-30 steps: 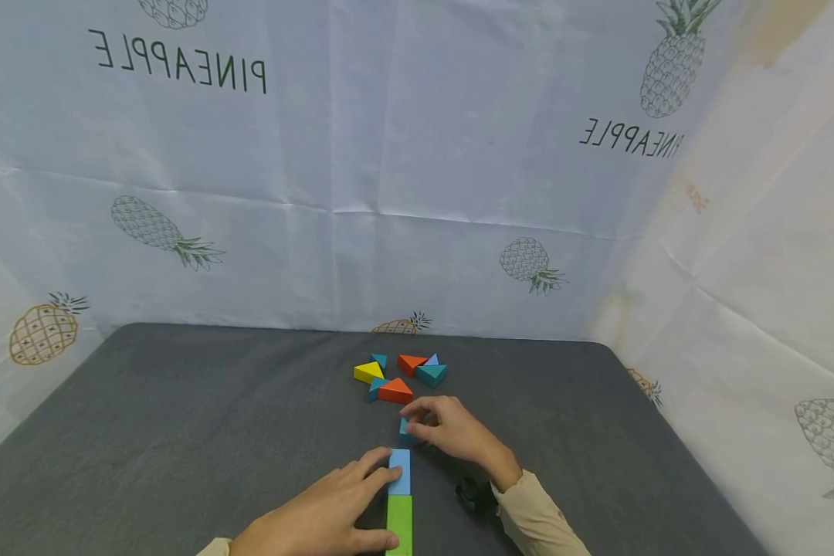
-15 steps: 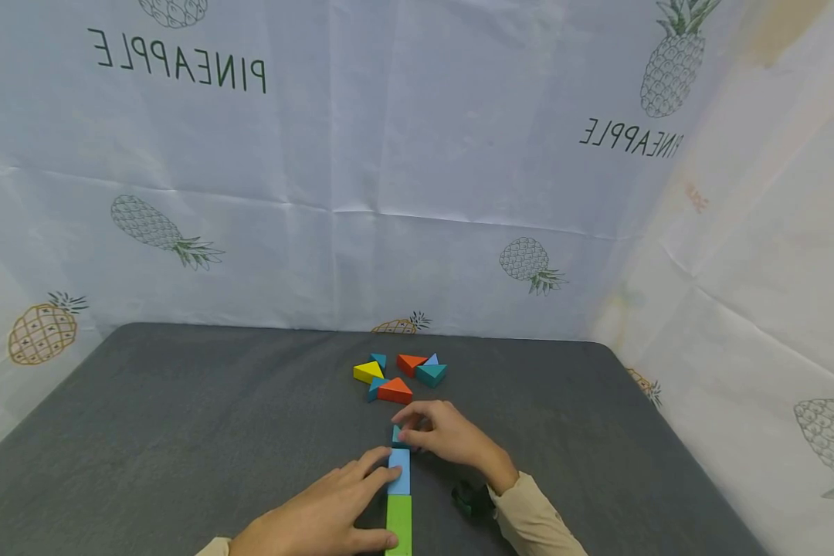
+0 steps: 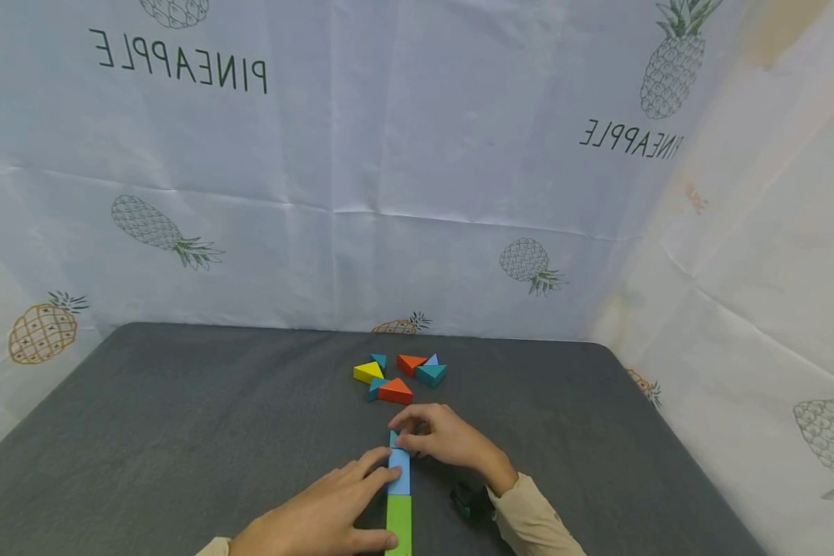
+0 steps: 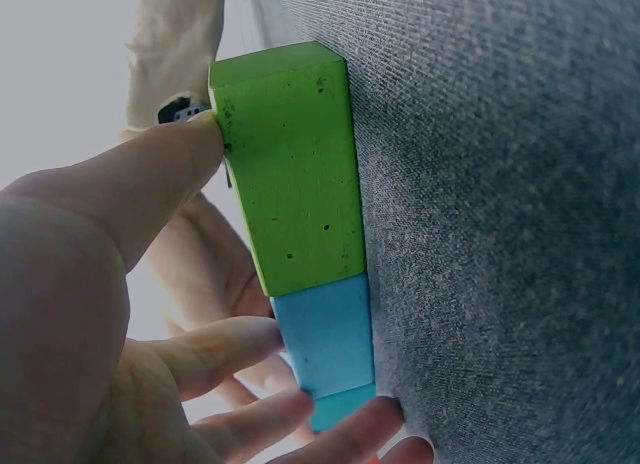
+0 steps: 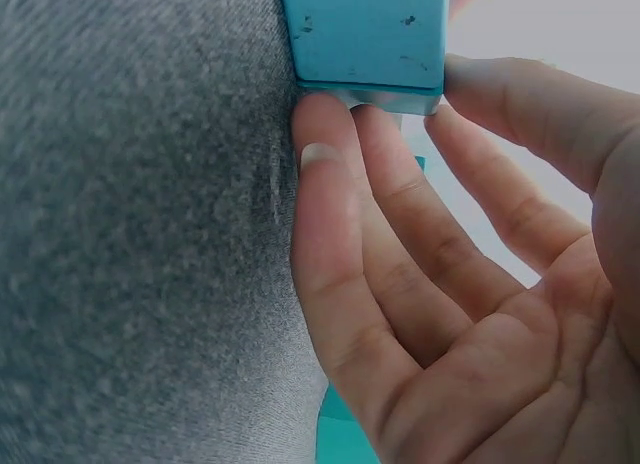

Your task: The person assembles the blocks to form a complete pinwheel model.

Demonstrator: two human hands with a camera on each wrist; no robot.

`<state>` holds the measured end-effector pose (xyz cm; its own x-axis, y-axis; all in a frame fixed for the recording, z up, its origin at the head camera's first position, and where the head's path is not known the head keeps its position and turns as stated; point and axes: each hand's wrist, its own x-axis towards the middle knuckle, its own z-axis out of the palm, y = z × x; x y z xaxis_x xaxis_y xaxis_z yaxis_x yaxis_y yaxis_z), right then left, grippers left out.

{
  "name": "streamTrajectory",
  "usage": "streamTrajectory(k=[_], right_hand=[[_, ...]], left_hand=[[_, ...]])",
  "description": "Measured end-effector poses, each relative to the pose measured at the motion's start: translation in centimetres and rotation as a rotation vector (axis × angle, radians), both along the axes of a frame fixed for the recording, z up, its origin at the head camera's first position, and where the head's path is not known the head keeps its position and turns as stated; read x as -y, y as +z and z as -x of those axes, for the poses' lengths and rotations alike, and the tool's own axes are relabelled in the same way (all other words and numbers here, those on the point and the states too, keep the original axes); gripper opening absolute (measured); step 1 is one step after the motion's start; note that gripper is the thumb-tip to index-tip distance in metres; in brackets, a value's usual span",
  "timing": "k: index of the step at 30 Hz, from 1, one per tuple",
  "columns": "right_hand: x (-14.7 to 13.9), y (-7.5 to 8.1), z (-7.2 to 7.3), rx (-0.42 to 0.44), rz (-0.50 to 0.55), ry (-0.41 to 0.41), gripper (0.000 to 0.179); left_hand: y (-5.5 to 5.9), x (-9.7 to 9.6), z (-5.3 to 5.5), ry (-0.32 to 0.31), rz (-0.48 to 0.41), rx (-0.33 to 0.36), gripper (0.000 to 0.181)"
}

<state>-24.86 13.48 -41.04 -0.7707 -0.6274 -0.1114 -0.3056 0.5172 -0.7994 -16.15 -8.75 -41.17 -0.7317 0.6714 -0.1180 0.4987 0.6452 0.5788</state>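
A green rectangular block [image 3: 399,521] and a light blue block [image 3: 399,471] lie end to end in a line on the table. My left hand [image 3: 327,502] rests along them from the left, thumb on the green block's edge and extended fingers touching the blue one. At the far end of the blue block stands a small teal-blue triangular block [image 3: 393,439], pinched between the thumb and fingers of my right hand [image 3: 452,442]. The left wrist view shows this teal-blue block [image 4: 340,409] right against the blue block's end; the right hand partly hides it in the head view.
Behind the hands lie several triangular blocks: red [image 3: 394,391], yellow [image 3: 368,372], teal [image 3: 431,375] and blue ones. A dark object [image 3: 467,500] sits by the right wrist. A pineapple-printed curtain [image 3: 417,170] hangs behind the grey table [image 3: 181,432].
The right hand has moved slightly left and nearer with the triangular block, bringing it to the far end of the light blue block. The left hand has stayed in place.
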Motion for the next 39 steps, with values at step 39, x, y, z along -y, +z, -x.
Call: streamTrajectory(k=[39], right_hand=[[-0.28,0.11,0.50,-0.362,0.016,-0.180,0.030]], left_hand=[[-0.10,-0.08,0.15,0.014,-0.007,0.049,0.078]])
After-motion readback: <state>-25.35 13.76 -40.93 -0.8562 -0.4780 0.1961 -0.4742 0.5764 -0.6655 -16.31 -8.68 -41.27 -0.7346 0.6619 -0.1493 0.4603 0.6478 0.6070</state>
